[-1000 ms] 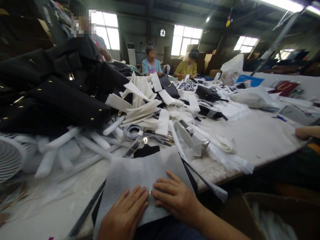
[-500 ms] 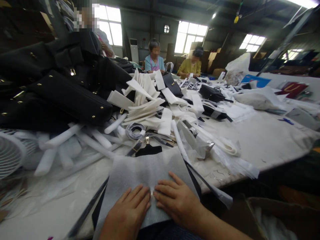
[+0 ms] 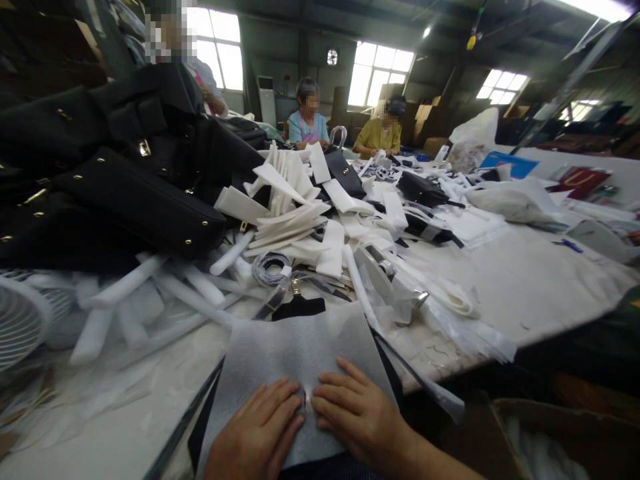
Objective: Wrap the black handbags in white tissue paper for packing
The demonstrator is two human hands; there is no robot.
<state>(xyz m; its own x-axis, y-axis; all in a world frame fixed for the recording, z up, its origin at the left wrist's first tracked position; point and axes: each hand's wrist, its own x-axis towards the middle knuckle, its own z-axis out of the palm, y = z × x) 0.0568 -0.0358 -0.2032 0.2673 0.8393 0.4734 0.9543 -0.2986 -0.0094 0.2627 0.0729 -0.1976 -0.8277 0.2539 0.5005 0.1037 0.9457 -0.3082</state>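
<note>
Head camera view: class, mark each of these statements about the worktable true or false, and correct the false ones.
1. Both hands press flat on a grey foam sheet. True.
2. The left hand holds scissors. False: it lies open on the sheet.
3. Black bags are piled at the left. True.
4. The right hand rests on the white fan. False: the fan is far left, untouched.
5. The fingertips of the two hands nearly meet. True.

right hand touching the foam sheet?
Touching. The head view shows the right hand lying flat on the foam sheet, fingers pressed into it, beside the left hand.
</note>
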